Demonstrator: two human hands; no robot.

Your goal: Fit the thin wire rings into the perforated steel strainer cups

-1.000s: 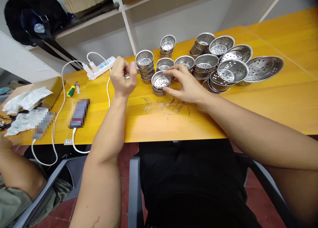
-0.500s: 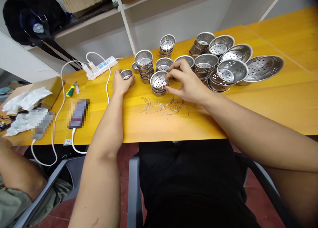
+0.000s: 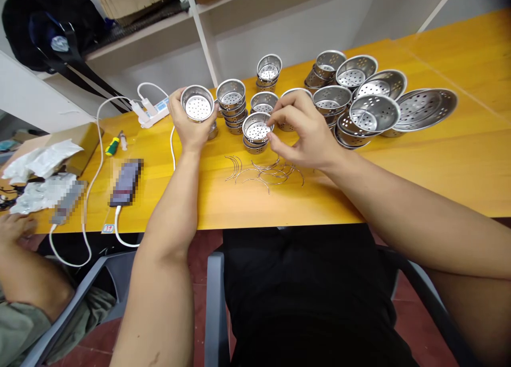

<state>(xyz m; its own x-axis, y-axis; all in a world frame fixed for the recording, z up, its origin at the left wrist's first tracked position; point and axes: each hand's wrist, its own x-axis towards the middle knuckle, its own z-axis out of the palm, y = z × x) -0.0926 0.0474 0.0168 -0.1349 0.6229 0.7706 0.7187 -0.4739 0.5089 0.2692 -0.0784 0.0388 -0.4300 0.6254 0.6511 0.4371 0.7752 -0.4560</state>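
The right hand (image 3: 298, 130) hangs by the nearest stack (image 3: 256, 136), its grip narrow; I can't tell if it pinches anything. The left hand (image 3: 191, 130) has just lifted a cup (image 3: 198, 108), so that one's held above the worktop (image 3: 231, 207): shiny metal, round, holes dotting its base.

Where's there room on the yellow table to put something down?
There's bare tabletop between the curved wires and the front edge, and more right of the largest tilted perforated bowl. It's crowded around the right hand, among the stacked perforated metal cups.
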